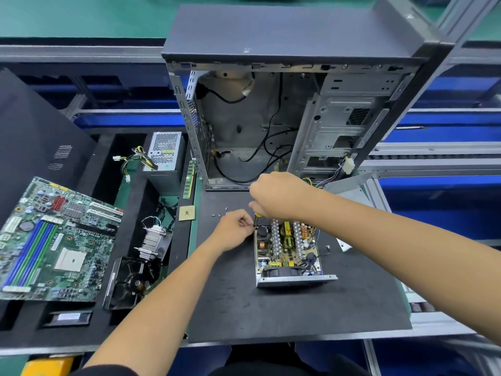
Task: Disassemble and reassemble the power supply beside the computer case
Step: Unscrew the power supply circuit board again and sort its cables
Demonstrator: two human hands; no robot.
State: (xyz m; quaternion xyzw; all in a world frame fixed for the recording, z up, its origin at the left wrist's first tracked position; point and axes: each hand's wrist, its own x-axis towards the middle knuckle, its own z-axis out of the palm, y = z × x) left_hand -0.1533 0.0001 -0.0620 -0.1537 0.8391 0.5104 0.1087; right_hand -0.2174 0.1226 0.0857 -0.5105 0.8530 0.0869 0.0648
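From the head view, your opened power supply (290, 251), a silver metal box with its lid off and its crowded circuit board showing, lies on the dark grey mat (298, 308) just below centre, at about 6 o'clock from the tall upright grey computer case (284, 104) with its side panel off. Your right hand (279, 195) is fisted over the supply's far end, fingers curled tight round a yellow-and-black screwdriver handle (257, 216) that pokes down at the box's 11 o'clock corner. Your left hand (235, 230) sits right beside it at 9 o'clock, fingertips pinched together against that same corner; whether they hold the driver shaft or a screw is too small to tell. A few small silver loose screws (220, 213) lie on the mat at 10 o'clock from the left hand. The bent silver sheet-metal cover (349, 191) rests at 2 o'clock from the supply, near the case's foot. Out at 9 o'clock lies the green motherboard (54, 240), with a finned aluminium heatsink (153, 241) and a black fan (132, 283) in the foam tray between. A second, closed grey power supply (164, 156) stands at 10 o'clock, next to a green memory stick (189, 180) and a square gold processor chip (186, 213).
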